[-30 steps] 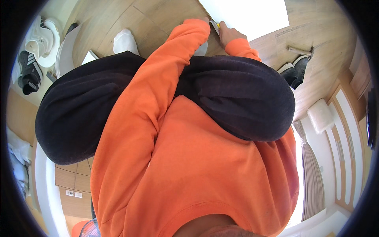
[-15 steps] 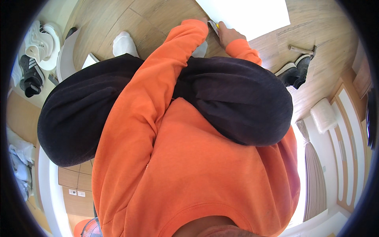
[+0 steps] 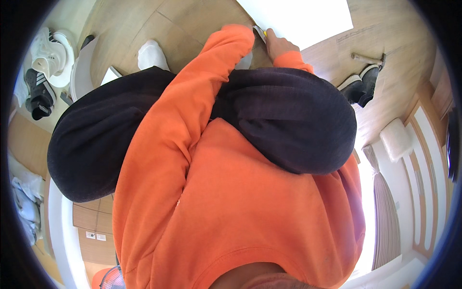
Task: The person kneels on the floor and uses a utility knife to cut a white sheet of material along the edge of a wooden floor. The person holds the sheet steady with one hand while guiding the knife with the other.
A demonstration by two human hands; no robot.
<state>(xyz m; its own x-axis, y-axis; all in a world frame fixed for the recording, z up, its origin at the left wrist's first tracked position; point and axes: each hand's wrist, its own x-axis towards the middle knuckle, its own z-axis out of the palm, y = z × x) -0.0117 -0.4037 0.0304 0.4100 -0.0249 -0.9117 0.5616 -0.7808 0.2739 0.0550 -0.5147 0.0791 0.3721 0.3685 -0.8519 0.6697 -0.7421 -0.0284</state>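
Note:
A large flat white sheet or board [image 3: 308, 21] lies on the floor beyond my knees. At its near left corner my right hand [image 3: 280, 44] is closed around a thin silver-grey tool [image 3: 260, 33] with a small yellow part; its exact kind is hidden by the fingers. My left arm reaches across to the same corner. Almost all of my left hand is covered by the orange sleeve [image 3: 236, 41], so its fingers cannot be made out; it lies close beside the silver tool.
A hammer [image 3: 368, 59] and a pair of dark shoes [image 3: 360, 86] rest on the wood floor [image 3: 187, 24] to the right. More shoes [image 3: 41, 91] stand at the far left. A fan [image 3: 113, 279] shows at the lower left, a curtain [image 3: 385, 216] at the right.
My right hand has shifted slightly to the left along the sheet's near edge, with the tool still in it. My left arm stays almost where it was.

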